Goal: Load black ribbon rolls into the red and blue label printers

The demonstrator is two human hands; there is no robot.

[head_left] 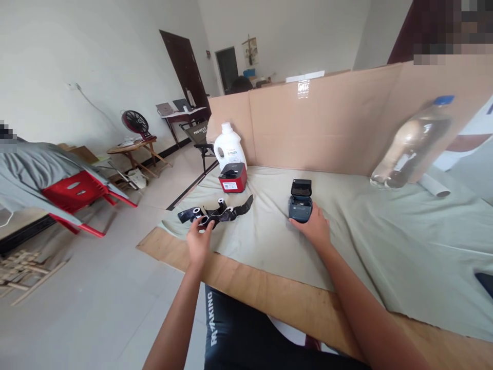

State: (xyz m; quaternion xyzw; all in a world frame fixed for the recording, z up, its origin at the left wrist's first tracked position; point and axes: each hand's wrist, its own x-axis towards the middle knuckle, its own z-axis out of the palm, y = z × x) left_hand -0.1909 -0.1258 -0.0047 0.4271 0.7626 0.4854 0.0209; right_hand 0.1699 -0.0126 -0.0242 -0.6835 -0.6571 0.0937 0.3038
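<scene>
My right hand (318, 226) grips the lower right side of a small dark portable printer (300, 211), thumb along its front edge. The printer rests on the cloth, its lid (301, 187) flipped up at the back. My left hand (199, 240) pinches the near side of a roll (205, 221) in a cluster of small rolls with white cores. Loose dark strips (243, 206) trail from the cluster over the cloth. Behind these stands a red and black box-shaped device (233, 180) with a white label, in front of a white jug (230, 146).
A pale cloth (265, 236) covers the wooden table (246, 272). Upright cardboard (308, 128) lines its back. A large clear bottle (416, 139) leans at the right beside a white tube (435, 185). Left of the table are a red chair (79, 192) and a fan (135, 123).
</scene>
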